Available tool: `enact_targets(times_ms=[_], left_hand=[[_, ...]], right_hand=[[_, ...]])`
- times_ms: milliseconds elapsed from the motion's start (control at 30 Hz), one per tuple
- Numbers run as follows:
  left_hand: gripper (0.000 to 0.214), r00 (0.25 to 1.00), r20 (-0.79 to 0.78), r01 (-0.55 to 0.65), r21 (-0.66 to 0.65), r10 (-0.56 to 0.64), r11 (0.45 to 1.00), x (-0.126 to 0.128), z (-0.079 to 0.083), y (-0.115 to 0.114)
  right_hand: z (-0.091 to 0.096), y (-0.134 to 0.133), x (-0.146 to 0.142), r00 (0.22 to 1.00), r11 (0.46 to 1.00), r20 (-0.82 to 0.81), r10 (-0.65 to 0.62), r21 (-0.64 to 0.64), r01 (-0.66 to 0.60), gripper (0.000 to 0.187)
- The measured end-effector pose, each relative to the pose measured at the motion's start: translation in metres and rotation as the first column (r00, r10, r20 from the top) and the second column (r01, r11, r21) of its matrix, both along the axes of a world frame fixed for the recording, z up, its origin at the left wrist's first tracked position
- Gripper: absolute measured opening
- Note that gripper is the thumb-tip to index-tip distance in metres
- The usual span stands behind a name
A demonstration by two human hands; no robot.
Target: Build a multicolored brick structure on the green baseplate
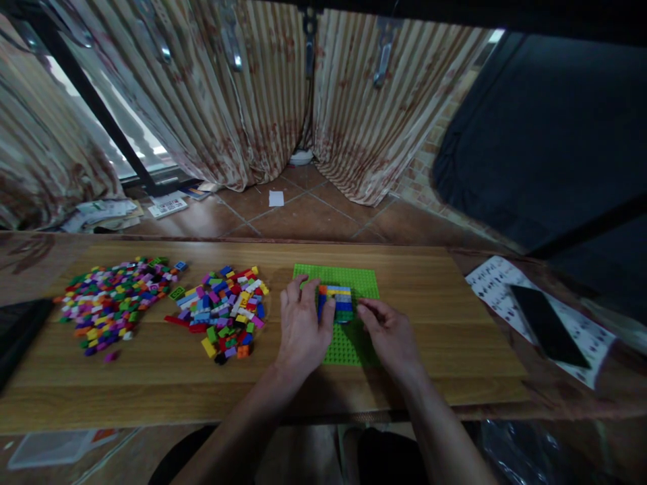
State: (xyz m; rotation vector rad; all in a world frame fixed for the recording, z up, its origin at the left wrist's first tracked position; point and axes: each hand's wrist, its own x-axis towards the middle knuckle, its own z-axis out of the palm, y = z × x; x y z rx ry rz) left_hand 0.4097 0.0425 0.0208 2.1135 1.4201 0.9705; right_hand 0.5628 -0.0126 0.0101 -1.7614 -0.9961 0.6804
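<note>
A block of stacked toy bricks [342,302], with orange, yellow, white, blue and green rows, stands on a green studded baseplate [348,353]. Against the block's left side rests my left hand [302,323]; its thumb lies at the near left corner and its fingers curl round the far left side, gripping it. Just right of the block, my right hand [391,331] is closed in a pinch, thumb and forefinger pressed together. Whatever sits between those fingertips is too small to make out. The block's left end is partly hidden by my left hand.
Left of the baseplate lies a pile of larger loose bricks [227,306], and farther left a pile of smaller ones [116,300]. On the right, a dark phone-like slab [548,327] lies on a printed sheet [493,276]. Everything centres on a wooden table [166,391].
</note>
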Motion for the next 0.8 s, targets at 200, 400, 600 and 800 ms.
enact_targets(times_ms=[200, 400, 600, 800], left_hand=[[0.051, 0.996, -0.086, 0.014, -0.028, -0.016, 1.0, 0.004, -0.004, -0.001], [0.05, 0.998, -0.058, 0.004, -0.046, -0.007, 0.999, 0.005, -0.006, 0.0], [0.056, 0.998, 0.016, -0.063, -0.122, 0.066, 0.991, 0.009, -0.007, 0.0], [0.056, 0.996, 0.021, -0.081, -0.178, 0.086, 0.981, 0.013, -0.004, 0.001]], right_hand=[[-0.003, 0.002, -0.002, 0.998, 0.998, 0.054, 0.04, -0.042, -0.038, 0.042], [-0.002, 0.004, -0.005, 0.997, 0.997, 0.065, 0.029, -0.073, -0.024, 0.044], [-0.002, 0.005, -0.005, 0.999, 0.997, 0.048, 0.015, -0.073, -0.012, 0.04], [0.001, 0.006, -0.007, 0.999, 0.997, 0.05, 0.021, -0.076, -0.017, 0.038]])
